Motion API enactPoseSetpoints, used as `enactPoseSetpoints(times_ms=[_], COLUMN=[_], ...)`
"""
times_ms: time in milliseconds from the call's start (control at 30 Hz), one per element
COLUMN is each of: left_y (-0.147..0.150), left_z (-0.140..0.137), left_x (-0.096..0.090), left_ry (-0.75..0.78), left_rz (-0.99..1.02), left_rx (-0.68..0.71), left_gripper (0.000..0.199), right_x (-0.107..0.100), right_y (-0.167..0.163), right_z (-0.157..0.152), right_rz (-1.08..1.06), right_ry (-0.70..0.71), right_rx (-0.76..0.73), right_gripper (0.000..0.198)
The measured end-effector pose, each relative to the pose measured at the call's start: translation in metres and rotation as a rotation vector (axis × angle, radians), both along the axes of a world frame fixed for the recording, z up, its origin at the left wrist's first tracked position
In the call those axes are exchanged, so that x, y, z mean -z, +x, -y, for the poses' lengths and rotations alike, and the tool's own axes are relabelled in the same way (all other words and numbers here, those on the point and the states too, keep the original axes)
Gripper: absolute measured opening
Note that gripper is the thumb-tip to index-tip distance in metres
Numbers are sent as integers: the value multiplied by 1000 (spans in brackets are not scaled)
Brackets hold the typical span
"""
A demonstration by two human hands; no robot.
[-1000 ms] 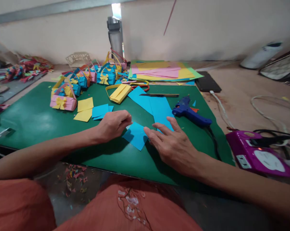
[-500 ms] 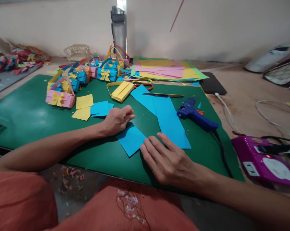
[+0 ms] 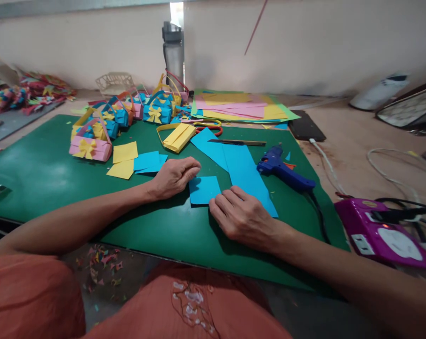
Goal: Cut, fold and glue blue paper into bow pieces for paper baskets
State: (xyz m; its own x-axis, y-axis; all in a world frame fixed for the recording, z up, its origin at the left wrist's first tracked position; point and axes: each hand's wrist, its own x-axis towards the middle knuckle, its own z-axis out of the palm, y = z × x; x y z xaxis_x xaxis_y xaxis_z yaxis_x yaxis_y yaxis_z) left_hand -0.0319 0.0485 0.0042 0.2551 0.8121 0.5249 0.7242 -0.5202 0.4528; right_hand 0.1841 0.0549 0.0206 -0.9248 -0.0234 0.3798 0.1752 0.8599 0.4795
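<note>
A small blue paper square [image 3: 204, 190] lies on the green mat [image 3: 156, 226] between my two hands. My left hand [image 3: 176, 178] rests just left of it, closed, thumb against the curled fingers; whatever may be inside that grip is hidden. Fingers bent and drawn together, my right hand [image 3: 239, 214] grips the square's lower right corner, with the thumb out of sight. Behind the right hand lie long blue paper strips [image 3: 246, 172]. Small yellow squares [image 3: 124, 153] and blue squares [image 3: 147, 161] lie left of my left hand.
A blue glue gun [image 3: 283, 169] lies at right, its cord running toward a purple power box [image 3: 382, 235]. A cutter knife [image 3: 237, 142], scissors [image 3: 213, 128] and a yellow paper bag [image 3: 179, 137] lie farther back. Finished paper bags [image 3: 90, 148], colored sheets [image 3: 234, 106] and a phone [image 3: 306, 125] stand beyond.
The blue square has turned and shifted to the right, its edges now straighter to me. My right hand's fingers have curled in from stretched out. The left hand stays closed.
</note>
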Motion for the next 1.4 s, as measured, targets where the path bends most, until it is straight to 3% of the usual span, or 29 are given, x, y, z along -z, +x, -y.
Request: enactPoseSetpoints(times_ms=[167, 333, 467, 600, 833, 1033, 1167, 1400], left_y=[0, 5, 7, 7, 6, 7, 9, 11], left_z=[5, 16, 20, 19, 19, 18, 18, 20], left_x=[0, 1, 4, 5, 4, 4, 4, 5], left_ry=[154, 203, 234, 292, 296, 250, 205, 198], left_rz=[-54, -321, -387, -387, -368, -366, -397, -504], left_rx=[187, 326, 303, 292, 277, 292, 280, 127], left_gripper=[36, 34, 32, 30, 27, 25, 24, 20], right_x=[6, 8, 3, -2, -1, -1, 2, 1], right_y=[4, 4, 1, 0, 13, 31, 20, 2], right_z=[-6, -9, -7, -4, 2, 1, -8, -9], right_rz=[-35, 13, 164, 229, 202, 100, 10, 208], right_ry=[-110, -199, -263, -212, -119, -175, -190, -210], right_rx=[34, 145, 276, 336, 303, 268, 283, 297], right_gripper=[26, 25, 32, 32, 25, 19, 27, 35])
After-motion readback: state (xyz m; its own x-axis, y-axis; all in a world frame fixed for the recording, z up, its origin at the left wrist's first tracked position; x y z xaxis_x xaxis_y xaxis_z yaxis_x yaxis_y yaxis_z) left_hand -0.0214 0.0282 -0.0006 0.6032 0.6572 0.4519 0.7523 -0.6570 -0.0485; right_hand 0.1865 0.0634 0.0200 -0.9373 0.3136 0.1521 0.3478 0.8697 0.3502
